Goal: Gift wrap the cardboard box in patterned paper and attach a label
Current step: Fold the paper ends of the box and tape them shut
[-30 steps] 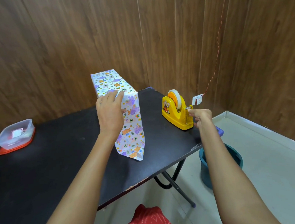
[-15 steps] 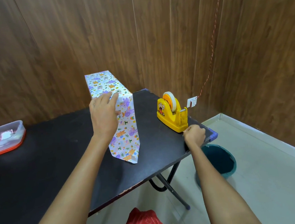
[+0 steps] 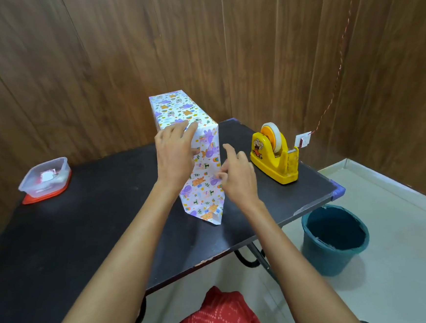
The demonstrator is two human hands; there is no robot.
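1. Nearest, the pointed paper flap [image 3: 204, 195] slopes from the box's near end down to the black worktop [image 3: 84, 222]. Its tip lies flat there, not yet folded up.
2. The right hand [image 3: 238, 177] hovers at the flap's right edge with the forefinger lifted and the thumb drawn against another finger. I cannot tell whether they pinch clear tape, the paper's edge or nothing.
3. The left hand [image 3: 174, 156] presses straight fingers on the near top edge of the cardboard box [image 3: 177, 110], pinning the wrapping and gripping nothing.
4. The box lies lengthwise mid-worktop, wrapped on top and sides, pointing away from the person.
5. The step looks to be closing this end. Hold the left hand firm, crease the flap sharply along the bottom edge, draw it up taut, and centre the tape over the tip.
6. Farther right stands the yellow tape dispenser [image 3: 274, 156]. The label [image 3: 303, 139] dangles just beyond it, unattached.
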